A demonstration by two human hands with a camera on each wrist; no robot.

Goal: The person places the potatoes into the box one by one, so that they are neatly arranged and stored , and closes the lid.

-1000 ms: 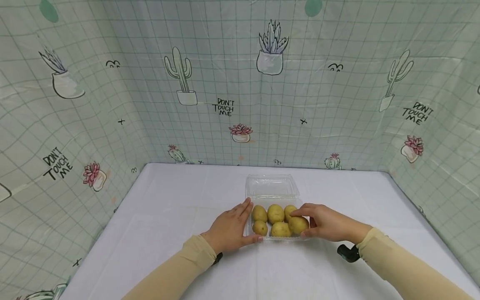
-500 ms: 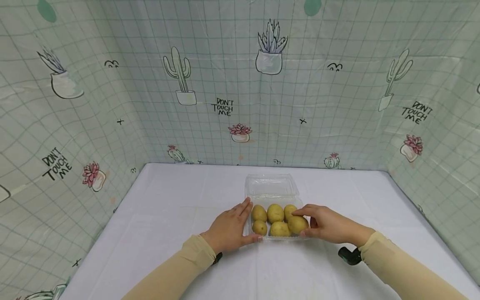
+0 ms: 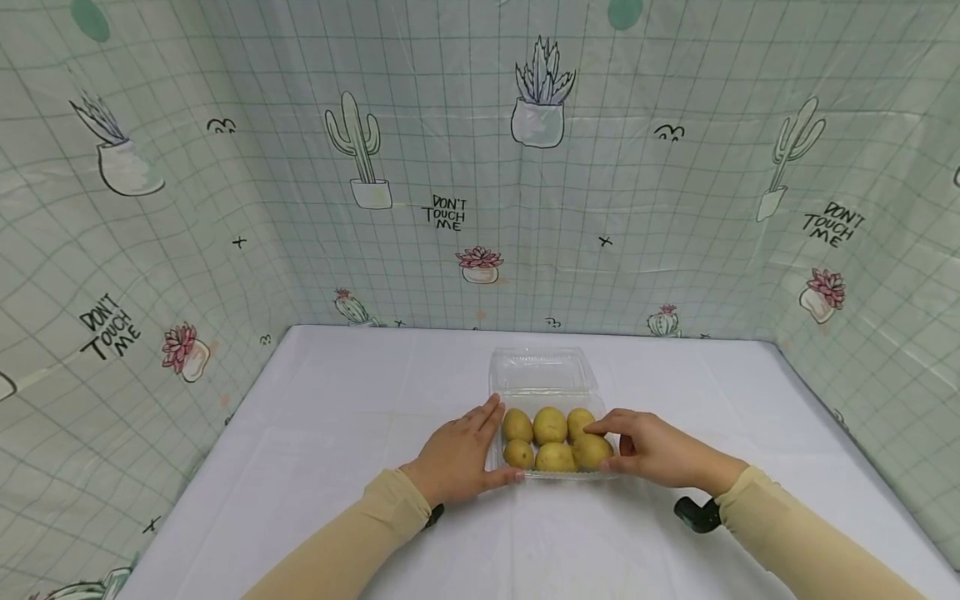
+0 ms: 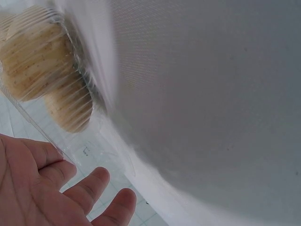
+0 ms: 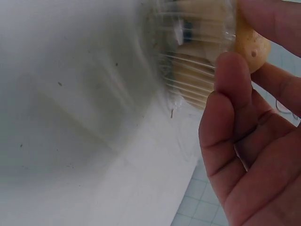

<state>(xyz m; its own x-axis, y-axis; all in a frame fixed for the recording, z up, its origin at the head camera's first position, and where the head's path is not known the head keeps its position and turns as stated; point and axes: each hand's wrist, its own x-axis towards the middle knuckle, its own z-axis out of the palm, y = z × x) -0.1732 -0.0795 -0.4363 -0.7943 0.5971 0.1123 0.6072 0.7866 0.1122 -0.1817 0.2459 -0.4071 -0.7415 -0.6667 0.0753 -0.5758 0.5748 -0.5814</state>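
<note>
A clear plastic clamshell box (image 3: 551, 476) holds several yellow potatoes in two rows, its ribbed wall showing in both wrist views. My right hand (image 3: 663, 450) grips the front right potato (image 3: 592, 452) between thumb and fingers, at the box's right end. Another potato (image 3: 555, 457) lies right against it in the front row. At the other end my left hand (image 3: 459, 460) rests along the box's left wall, fingers straight and thumb at the front corner. In the left wrist view the left fingers (image 4: 87, 188) are spread beside the plastic. My right hand partly hides the back right potato (image 3: 579, 421).
The box's transparent lid (image 3: 543, 369) lies folded back behind it. A white cloth covers the table (image 3: 360, 375). A grid-patterned curtain (image 3: 420, 150) with cactus drawings encloses the back and sides. A dark wrist device (image 3: 697, 514) hangs under the right wrist.
The front right potato has sunk slightly and shifted left under my right hand. Its neighbour in the front row has been nudged left. My left hand keeps its place.
</note>
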